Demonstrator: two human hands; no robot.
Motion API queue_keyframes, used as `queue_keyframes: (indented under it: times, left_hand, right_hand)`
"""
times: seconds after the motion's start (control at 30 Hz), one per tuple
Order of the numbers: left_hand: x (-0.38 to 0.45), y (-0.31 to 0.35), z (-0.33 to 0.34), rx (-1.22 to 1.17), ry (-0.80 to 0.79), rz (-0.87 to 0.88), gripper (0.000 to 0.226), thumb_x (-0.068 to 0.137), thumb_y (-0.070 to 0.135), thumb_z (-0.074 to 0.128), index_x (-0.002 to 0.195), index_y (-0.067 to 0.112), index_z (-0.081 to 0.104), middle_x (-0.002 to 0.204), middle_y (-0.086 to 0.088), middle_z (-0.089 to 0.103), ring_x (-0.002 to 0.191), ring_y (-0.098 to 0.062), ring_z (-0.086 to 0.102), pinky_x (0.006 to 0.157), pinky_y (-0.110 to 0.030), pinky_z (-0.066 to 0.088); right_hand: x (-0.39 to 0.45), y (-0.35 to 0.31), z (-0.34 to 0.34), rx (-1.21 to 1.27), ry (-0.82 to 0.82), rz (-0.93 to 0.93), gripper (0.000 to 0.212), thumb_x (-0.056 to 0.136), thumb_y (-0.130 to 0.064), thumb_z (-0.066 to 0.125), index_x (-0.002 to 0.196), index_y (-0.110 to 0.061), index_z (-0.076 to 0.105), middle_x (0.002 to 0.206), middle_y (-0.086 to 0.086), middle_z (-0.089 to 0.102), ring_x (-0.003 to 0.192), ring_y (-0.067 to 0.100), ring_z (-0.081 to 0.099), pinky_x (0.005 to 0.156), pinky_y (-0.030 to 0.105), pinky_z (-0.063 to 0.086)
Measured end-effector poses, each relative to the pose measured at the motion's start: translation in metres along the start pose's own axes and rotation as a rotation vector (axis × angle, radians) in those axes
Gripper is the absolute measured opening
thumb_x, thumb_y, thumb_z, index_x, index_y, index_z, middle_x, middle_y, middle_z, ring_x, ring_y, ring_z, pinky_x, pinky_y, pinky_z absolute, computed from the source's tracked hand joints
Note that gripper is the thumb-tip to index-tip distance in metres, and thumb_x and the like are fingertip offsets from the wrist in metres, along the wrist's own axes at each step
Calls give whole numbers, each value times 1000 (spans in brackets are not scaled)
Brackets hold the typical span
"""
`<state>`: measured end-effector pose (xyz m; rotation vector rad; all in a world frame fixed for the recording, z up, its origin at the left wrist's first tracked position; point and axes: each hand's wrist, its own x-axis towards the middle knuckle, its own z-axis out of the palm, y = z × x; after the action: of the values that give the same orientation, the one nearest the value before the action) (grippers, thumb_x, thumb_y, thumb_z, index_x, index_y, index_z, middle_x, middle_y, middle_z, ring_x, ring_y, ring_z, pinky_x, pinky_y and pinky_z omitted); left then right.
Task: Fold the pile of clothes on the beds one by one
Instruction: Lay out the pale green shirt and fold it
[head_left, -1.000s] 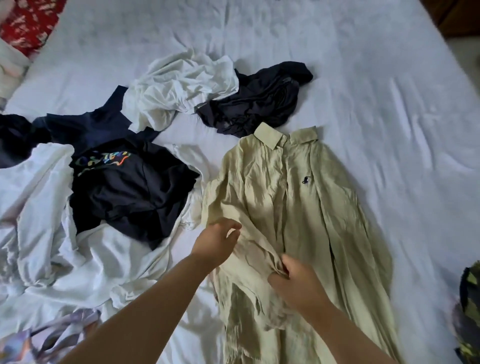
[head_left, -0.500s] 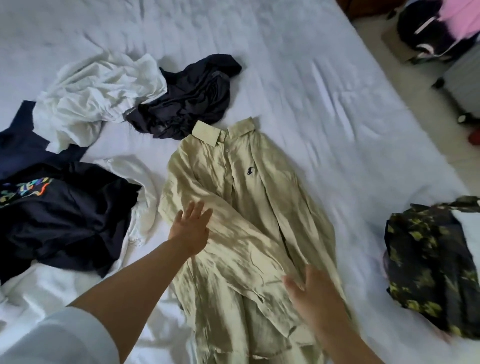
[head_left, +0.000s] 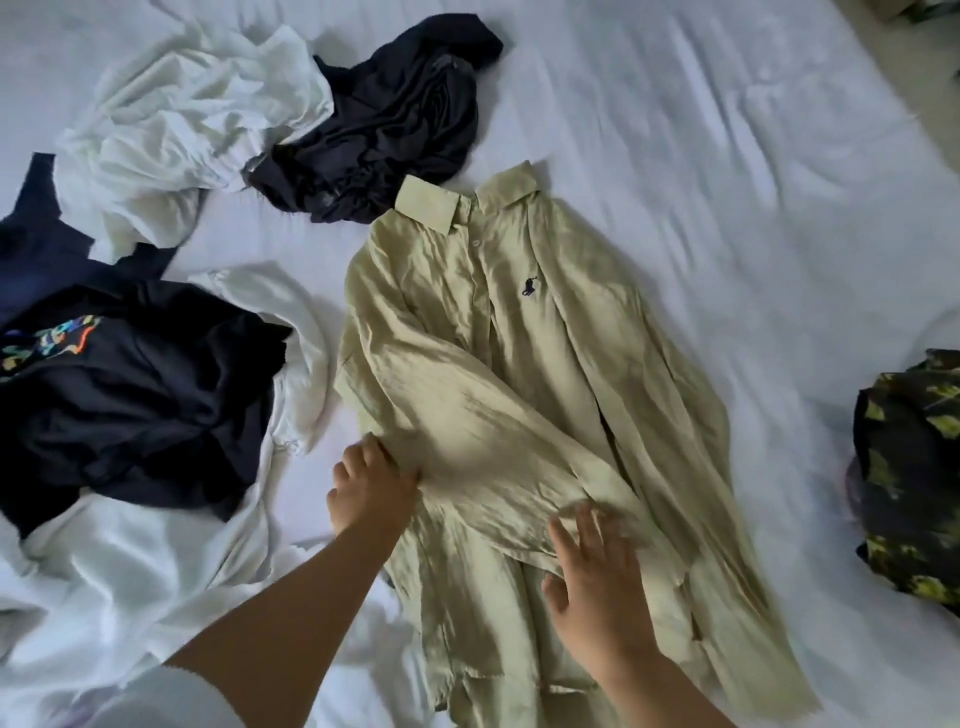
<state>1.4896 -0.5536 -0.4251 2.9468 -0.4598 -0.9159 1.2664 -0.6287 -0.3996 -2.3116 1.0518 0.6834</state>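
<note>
Pale green collared shirt (head_left: 519, 374) lies face up mid-bed on the white sheet (head_left: 727, 156), collar away from the camera, one sleeve folded diagonally across the front. Left hand (head_left: 371, 488) at the shirt's left edge, fingers curled onto the fabric; looks like a grip on the edge, partly hidden. Right hand (head_left: 597, 582) flat on the lower front by the sleeve cuff, fingers spread, holding nothing. Unfolded pile to the left: white garment (head_left: 192, 124), black garment (head_left: 395, 124) touching the collar, navy top with colourful print (head_left: 135, 395), more white cloth (head_left: 130, 571). Camo-print garment (head_left: 914, 478) at right edge, well apart.
</note>
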Motion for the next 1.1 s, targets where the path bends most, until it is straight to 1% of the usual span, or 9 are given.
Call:
queue_keyframes:
  times: [0.17, 0.33, 0.43, 0.53, 0.63, 0.7, 0.87, 1.0, 1.1]
  left_hand:
    - [-41, -5, 40, 36, 44, 52, 63, 87, 43, 54, 138, 18, 27, 139, -4, 33, 126, -26, 34, 102, -38, 35]
    - [-89, -23, 74, 131, 54, 14, 69, 84, 59, 47, 137, 19, 30, 138, 0, 31, 128, -20, 32, 105, -31, 27]
    - [-112, -35, 85, 133, 76, 2, 49, 90, 53, 40, 129, 24, 46, 135, 2, 34, 125, -17, 34, 104, -30, 28]
    - [-126, -41, 83, -128, 160, -13, 31, 94, 36, 44, 117, 23, 59, 135, 4, 43, 122, -19, 42, 103, -33, 30]
    - [-136, -51, 69, -436, 321, -82, 21, 94, 24, 48, 103, 10, 61, 120, -5, 54, 107, -29, 51, 89, -40, 42]
    - [-140, -64, 62, -536, 382, -164, 21, 98, 27, 40, 92, 10, 51, 99, -10, 56, 88, -32, 52, 74, -39, 41]
    - [-139, -115, 43, -282, 357, -293, 22, 100, 29, 26, 88, 14, 37, 66, -1, 44, 68, -28, 45, 65, -36, 34]
    - [-132, -140, 34, -180, 369, -324, 20, 99, 30, 36, 90, 14, 44, 85, -14, 57, 76, -29, 47, 69, -38, 39]
    - [-133, -135, 39, -109, 379, -201, 37, 94, 34, 47, 127, 18, 49, 138, -14, 45, 124, -34, 41, 99, -47, 35]
  right_hand:
    - [3, -2, 4, -60, 5, -99, 65, 95, -41, 42, 150, -32, 8, 159, 2, -15, 144, 30, -17, 116, 48, -7]
    - [-4, -8, 16, -95, -54, -178, 67, 94, -48, 36, 151, -31, 6, 159, 4, -16, 143, 30, -23, 115, 48, -9]
    - [-20, -14, 33, -91, -74, -244, 68, 92, -44, 36, 151, -30, 5, 159, 4, -16, 143, 27, -24, 115, 47, -12]
    - [-34, -11, 46, -133, -57, -253, 70, 93, -46, 35, 152, -28, 1, 159, 4, -17, 143, 27, -25, 113, 47, -15]
    - [-44, -5, 52, -150, -40, -257, 68, 95, -53, 30, 152, -28, 2, 159, 6, -13, 145, 27, -17, 115, 47, -12]
    - [-51, -3, 53, -138, -57, -265, 70, 95, -56, 29, 152, -28, 2, 160, 7, -11, 146, 25, -11, 115, 46, -9]
    - [-66, -3, 52, -124, -30, -388, 64, 97, -50, 29, 152, -26, 8, 160, 5, -6, 147, 20, -4, 117, 40, 1]
    - [-71, 6, 40, -96, 98, -399, 68, 95, -60, 18, 152, -24, 10, 161, 2, -2, 146, 18, 0, 116, 35, 3]
    - [-68, 15, 37, -101, 126, -329, 68, 96, -56, 21, 153, -24, 1, 158, 7, -18, 145, 26, -17, 116, 43, -4]
